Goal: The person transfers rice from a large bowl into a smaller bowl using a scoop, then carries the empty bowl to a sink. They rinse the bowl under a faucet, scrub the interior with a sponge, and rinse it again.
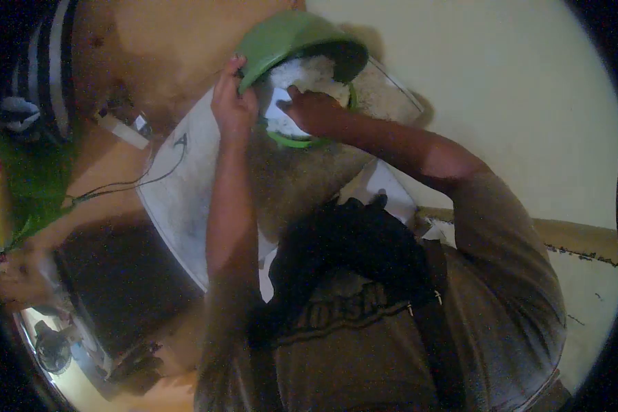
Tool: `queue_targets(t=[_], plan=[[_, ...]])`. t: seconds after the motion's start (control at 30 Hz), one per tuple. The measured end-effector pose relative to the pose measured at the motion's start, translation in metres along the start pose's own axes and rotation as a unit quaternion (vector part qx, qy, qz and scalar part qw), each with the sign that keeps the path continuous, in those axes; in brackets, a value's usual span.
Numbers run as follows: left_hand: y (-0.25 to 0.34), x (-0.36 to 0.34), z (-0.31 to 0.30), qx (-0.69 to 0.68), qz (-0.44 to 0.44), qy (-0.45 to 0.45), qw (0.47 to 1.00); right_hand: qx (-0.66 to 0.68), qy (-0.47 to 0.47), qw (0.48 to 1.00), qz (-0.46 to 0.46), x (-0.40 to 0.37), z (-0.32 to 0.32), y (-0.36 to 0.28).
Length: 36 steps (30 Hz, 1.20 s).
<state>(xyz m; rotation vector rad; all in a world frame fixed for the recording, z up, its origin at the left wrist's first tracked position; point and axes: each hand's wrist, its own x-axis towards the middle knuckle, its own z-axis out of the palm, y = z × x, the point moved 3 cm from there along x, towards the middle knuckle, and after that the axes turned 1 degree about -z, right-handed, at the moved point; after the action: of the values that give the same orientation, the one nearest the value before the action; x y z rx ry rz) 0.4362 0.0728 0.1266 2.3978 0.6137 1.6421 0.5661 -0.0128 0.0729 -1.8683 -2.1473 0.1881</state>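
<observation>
A green lid [281,38], rounded like a bowl, is tilted up over a container with a bright green rim [297,142]. My left hand [233,99] grips the lid's left edge, with its fingers closed on it. Below the lid, the container holds a white, loose-looking mass [309,71]. My right hand [312,112] reaches in over the rim from the right. Its fingers are closed on a smooth white piece [279,113] lying against the white contents; its exact kind does not show.
The container stands on a worn white surface [178,185] with a straight edge at left. A dark cable [117,185] crosses that edge. A small white box [123,130] lies on the brown floor. A dark flat-topped object [123,275] is at lower left. A pale wall [515,89] bounds the right.
</observation>
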Motion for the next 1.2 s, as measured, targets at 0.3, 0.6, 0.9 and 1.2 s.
queue_targets(t=[0.3, 0.6, 0.9, 1.2], plan=[[-0.008, -0.003, -0.009, -0.009, 0.021, -0.011, 1.0, -0.052, -0.076, 0.995, -0.039, -0.03, 0.018, 0.007], [0.004, -0.001, -0.001, 0.003, 0.016, -0.015, 1.0, -0.018, -0.023, 1.0, -0.007, -0.024, 0.026, 0.011], [0.013, 0.004, 0.002, 0.015, 0.026, -0.027, 0.999, -0.287, 0.049, 0.951, -0.106, 0.033, 0.073, 0.116], [0.015, 0.011, 0.004, -0.001, 0.055, -0.033, 0.998, -0.121, 0.079, 0.988, -0.056, -0.024, -0.004, 0.054]])
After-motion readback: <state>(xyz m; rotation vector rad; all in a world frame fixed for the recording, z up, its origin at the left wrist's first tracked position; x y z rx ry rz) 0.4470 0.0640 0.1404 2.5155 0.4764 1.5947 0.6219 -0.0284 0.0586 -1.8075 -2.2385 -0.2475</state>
